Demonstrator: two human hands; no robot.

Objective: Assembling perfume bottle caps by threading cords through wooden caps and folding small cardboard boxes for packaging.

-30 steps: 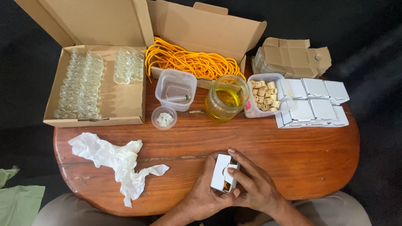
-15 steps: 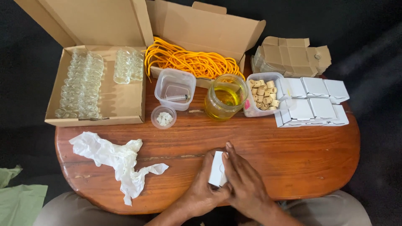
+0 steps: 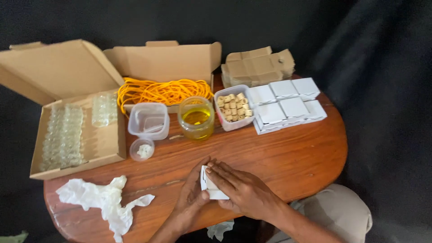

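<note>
A small white cardboard box (image 3: 213,189) lies on the wooden table (image 3: 292,157) near its front edge, pressed between both my hands. My left hand (image 3: 191,195) cups its left side, thumb against the box. My right hand (image 3: 240,191) lies flat over its top, fingers together and pointing left, hiding most of it. Straight ahead stands a jar of yellow liquid (image 3: 196,118) with a clear tub of small tan cork pieces (image 3: 234,108) beside it.
Several closed white boxes (image 3: 288,104) sit at the back right, flat brown cartons (image 3: 258,67) behind them. An open carton of small glass bottles (image 3: 67,135) is at the left; another holds orange cord (image 3: 164,90). Two clear plastic tubs (image 3: 148,121) and crumpled white paper (image 3: 105,200) lie nearby.
The white box, held up between my fingers a second ago, has come down flat on the table under my right hand. The camera view has shifted and tilted.
</note>
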